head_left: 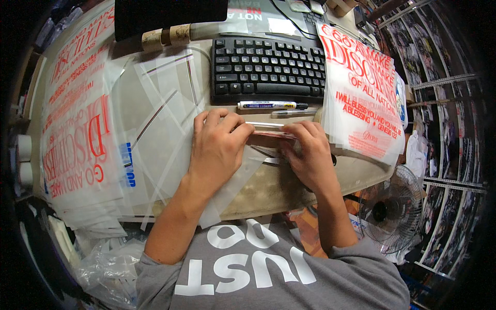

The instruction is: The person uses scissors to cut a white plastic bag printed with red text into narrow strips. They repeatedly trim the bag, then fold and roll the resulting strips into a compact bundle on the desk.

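Note:
My left hand (218, 142) and my right hand (310, 152) are close together over the table, just in front of the keyboard. Between them they pinch the two ends of a thin flat item (269, 134) with a whitish upper edge and a reddish-brown side; its kind I cannot make out. Fingers of both hands curl over its ends and hide them. Below it lie thin metal blades (269, 157), apparently scissors, partly covered by my right hand. A marker (271, 105) and a clear pen (293, 113) lie just beyond my fingers.
A black keyboard (268, 70) stands at the back. Stacks of red-printed translucent bags lie left (77, 124) and right (364, 93). Loose clear plastic sleeves (160, 103) spread left of my hands. A fan (390, 209) stands beyond the right table edge, near loaded shelves (444, 134).

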{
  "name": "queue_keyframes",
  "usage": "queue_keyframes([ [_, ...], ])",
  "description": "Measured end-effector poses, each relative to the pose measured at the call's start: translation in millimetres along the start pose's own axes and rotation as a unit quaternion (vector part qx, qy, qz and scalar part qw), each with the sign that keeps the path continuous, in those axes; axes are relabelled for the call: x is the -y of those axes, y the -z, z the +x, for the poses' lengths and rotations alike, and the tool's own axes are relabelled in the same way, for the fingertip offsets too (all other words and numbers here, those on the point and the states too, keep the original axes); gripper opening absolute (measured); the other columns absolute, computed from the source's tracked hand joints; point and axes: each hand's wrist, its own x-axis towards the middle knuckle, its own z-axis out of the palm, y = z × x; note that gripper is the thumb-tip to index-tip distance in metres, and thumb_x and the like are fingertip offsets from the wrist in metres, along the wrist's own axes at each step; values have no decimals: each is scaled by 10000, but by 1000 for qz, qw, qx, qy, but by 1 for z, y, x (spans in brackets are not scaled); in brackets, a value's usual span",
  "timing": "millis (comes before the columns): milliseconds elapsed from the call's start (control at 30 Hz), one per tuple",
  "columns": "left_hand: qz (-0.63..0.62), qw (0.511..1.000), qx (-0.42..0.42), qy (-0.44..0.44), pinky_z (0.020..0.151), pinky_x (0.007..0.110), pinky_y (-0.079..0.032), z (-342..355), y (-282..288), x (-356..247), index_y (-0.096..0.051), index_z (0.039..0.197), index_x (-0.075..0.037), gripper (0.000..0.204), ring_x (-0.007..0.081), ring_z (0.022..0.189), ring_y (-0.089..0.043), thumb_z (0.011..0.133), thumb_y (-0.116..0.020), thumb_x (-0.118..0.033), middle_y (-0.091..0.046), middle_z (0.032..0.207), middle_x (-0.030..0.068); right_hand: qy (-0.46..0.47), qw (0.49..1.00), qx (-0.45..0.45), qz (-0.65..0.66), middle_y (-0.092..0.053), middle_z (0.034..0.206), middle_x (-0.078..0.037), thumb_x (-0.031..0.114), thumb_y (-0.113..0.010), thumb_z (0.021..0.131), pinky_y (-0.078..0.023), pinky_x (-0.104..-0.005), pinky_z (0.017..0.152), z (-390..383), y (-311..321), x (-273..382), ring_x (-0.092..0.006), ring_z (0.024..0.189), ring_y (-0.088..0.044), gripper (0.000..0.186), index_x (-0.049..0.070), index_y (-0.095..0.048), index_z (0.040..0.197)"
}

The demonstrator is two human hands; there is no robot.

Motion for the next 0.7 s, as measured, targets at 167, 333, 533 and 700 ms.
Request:
queue_keyframes([
  [167, -27, 1000, -7, 7, 976, 453, -381, -1, 0, 1, -730, 921, -97, 125, 248, 1056, -564, 800, -706, -80, -651, 956, 15, 46, 998, 42, 3, -659, 933, -79, 49, -736, 795, -498, -405, 851, 13, -14, 8, -296, 951, -600, 150, 61, -685, 935],
  [333, -27, 999, -16, 26, 973, 436, -386, -3, 3, 4, -729, 930, -94, 140, 255, 1053, -565, 790, -733, -94, -659, 978, 27, 36, 999, 41, 0, -655, 890, -71, 61, -722, 810, -504, -405, 827, 14, -10, 3, -295, 911, -603, 88, 67, -689, 890],
  [533, -84, 994, -18, 64, 886, 384, -486, -2, 16, 9, -711, 994, -46, 222, 276, 988, -606, 774, -726, -24, -655, 1034, 95, 39, 998, 45, -6, -645, 886, -82, 70, -714, 811, -504, -411, 829, 14, -6, 3, -305, 898, -608, 87, 62, -681, 891],
  [700, -175, 977, -2, 122, 725, 319, -543, -4, 22, 13, -683, 1022, 20, 236, 247, 824, -661, 788, -673, 51, -637, 1003, 124, 13, 998, 53, -12, -661, 951, -84, 13, -711, 797, -506, -407, 861, 10, -2, 1, -307, 977, -605, 135, 55, -678, 921],
])
